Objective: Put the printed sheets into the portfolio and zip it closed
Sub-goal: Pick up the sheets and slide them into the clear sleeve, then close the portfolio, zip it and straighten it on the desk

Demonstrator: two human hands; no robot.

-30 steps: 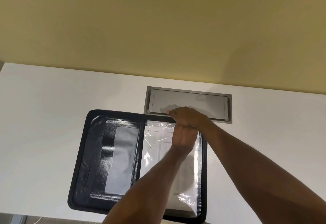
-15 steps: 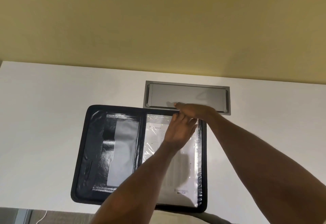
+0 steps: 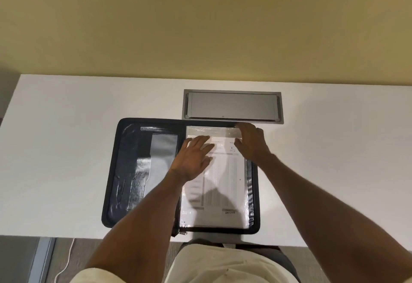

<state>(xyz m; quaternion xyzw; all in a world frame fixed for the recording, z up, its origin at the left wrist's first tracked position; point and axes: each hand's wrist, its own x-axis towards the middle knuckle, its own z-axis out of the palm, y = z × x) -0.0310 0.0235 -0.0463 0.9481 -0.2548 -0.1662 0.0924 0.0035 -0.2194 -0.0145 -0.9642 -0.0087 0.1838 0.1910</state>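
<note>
White desk (image 3: 66, 149) against yellow wall; one open portfolio (image 3: 124, 171), printed sheets (image 3: 225, 182) at 3 o'clock; left hand (image 3: 194, 160) flat, right hand (image 3: 252, 142) spread, nothing grasped.

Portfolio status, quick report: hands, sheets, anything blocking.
Left hand flat on printed sheets; right hand at their top right corner. Sheets in right half of portfolio, under clear plastic. Portfolio open flat, unzipped. Nothing in the way.
</note>
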